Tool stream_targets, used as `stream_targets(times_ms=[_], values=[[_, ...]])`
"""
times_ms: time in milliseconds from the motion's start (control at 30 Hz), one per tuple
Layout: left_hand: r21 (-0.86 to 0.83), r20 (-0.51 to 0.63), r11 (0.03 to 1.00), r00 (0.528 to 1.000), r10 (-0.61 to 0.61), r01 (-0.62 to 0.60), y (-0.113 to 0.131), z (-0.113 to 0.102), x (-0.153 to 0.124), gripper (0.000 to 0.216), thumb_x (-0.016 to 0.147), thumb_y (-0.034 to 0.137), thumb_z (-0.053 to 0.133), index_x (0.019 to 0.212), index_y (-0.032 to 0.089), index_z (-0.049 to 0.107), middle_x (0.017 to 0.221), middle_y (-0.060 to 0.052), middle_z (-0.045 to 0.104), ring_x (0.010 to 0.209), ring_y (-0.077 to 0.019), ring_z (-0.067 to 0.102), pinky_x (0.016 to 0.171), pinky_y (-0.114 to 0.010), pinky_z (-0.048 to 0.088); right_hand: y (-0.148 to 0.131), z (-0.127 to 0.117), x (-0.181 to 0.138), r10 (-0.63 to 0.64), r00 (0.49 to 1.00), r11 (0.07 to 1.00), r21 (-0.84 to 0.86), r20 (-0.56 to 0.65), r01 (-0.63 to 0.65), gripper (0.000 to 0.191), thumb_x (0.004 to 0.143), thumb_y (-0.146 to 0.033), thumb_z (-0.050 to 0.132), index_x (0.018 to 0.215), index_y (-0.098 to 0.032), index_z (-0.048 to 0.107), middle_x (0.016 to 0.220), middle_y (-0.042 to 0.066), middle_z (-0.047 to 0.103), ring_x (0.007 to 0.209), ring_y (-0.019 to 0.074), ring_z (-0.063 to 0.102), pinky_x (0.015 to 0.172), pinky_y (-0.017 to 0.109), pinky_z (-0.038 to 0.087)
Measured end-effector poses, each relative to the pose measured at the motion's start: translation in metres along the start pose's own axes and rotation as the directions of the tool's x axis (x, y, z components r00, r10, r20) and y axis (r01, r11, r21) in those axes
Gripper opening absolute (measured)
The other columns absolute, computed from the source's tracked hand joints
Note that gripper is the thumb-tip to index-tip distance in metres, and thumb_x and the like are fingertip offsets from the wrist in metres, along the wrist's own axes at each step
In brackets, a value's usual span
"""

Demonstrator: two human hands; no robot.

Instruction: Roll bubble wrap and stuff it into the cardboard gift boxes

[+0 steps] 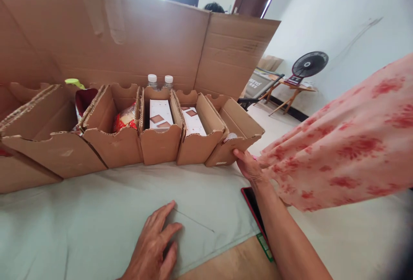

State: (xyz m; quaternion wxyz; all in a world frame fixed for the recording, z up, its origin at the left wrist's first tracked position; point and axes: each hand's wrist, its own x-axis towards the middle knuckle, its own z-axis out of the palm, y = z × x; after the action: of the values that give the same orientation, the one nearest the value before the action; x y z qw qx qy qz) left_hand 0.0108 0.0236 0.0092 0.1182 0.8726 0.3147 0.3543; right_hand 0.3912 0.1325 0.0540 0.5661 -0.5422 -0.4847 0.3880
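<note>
Cardboard box (237, 136) at row's end, pinched at its front corner by right hand (248, 164); left hand (155, 245) flat and open on cloth (97, 211); best kept braced, box squared against neighbouring box (198, 136).

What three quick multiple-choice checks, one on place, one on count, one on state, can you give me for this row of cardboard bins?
1. Where is the person's right hand?
A. on the front corner of the rightmost brown cardboard bin
B. inside the leftmost bin
C. on the black fan

2. How many white-capped clear plastic bottles stand behind the bins?
A. one
B. two
C. four

3. What is the left hand doing?
A. gripping a bottle
B. lifting a box
C. lying flat on the pale green cloth, holding nothing

Answers: 1 A, its fingers touch that bin's front corner. 2 B, two white caps show side by side. 3 C, the palm faces down with the fingers spread on the cloth.
</note>
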Motion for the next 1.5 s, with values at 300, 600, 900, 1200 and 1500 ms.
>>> stream_targets(times_ms=[300,600,900,1200,1500], values=[[0.008,-0.027,1.000,0.999,0.027,-0.027,-0.001,0.006,0.002,0.041,0.076,0.005,0.050,0.109,0.020,0.068,0.143,-0.020,0.061,0.126,-0.0297,0.064,0.091,-0.046,0.063,0.003,0.000,0.013,-0.017,1.000,0.999,-0.039,0.000,0.017,0.082,0.065,-0.073,0.082,0.131,-0.027,0.066,0.137,0.007,0.069,0.138,0.0349,0.052,0.121,0.051,0.036],[-0.016,0.043,1.000,0.999,-0.023,0.024,-0.001,0.007,0.002,0.040,0.077,0.006,0.052,0.109,0.021,0.070,0.147,-0.019,0.059,0.127,-0.0318,0.063,0.094,-0.048,0.062,0.001,-0.002,0.010,-0.015,1.000,0.996,-0.084,-0.015,0.013,0.077,0.065,-0.072,0.082,0.126,-0.027,0.069,0.137,0.007,0.069,0.138,0.0337,0.053,0.119,0.051,0.038],[-0.076,0.085,0.993,0.993,-0.087,0.094,0.000,0.005,0.002,0.043,0.072,0.005,0.051,0.108,0.019,0.072,0.148,-0.020,0.057,0.129,-0.0357,0.062,0.095,-0.055,0.060,-0.040,0.010,-0.035,-0.199,0.899,0.964,-0.243,-0.391,0.108,0.038,0.080,-0.054,0.076,0.103,-0.025,0.070,0.103,0.007,0.077,0.102,0.0278,0.070,0.098,0.049,0.054],[-0.230,0.043,0.952,0.980,-0.197,0.201,0.001,0.008,-0.005,0.042,0.075,0.003,0.051,0.108,0.018,0.072,0.148,-0.020,0.056,0.133,-0.0343,0.058,0.101,-0.058,0.056,-0.134,0.115,-0.048,-0.281,0.948,0.543,-0.789,0.150,0.286,0.052,0.086,-0.029,0.062,0.137,-0.031,0.061,0.077,-0.002,0.074,0.062,0.0178,0.065,0.065,0.031,0.050],[-0.546,-0.091,0.757,0.873,-0.479,0.358,-0.013,-0.007,0.000,0.052,0.082,0.007,0.052,0.131,0.020,0.063,0.154,-0.017,0.049,0.138,-0.0324,0.053,0.076,-0.036,0.063,-0.144,0.129,-0.096,-0.329,0.931,0.419,-0.859,0.159,0.294,0.023,0.093,-0.035,0.051,0.091,-0.027,0.072,0.073,0.002,0.076,0.065,0.0220,0.070,0.059,0.031,0.048]])
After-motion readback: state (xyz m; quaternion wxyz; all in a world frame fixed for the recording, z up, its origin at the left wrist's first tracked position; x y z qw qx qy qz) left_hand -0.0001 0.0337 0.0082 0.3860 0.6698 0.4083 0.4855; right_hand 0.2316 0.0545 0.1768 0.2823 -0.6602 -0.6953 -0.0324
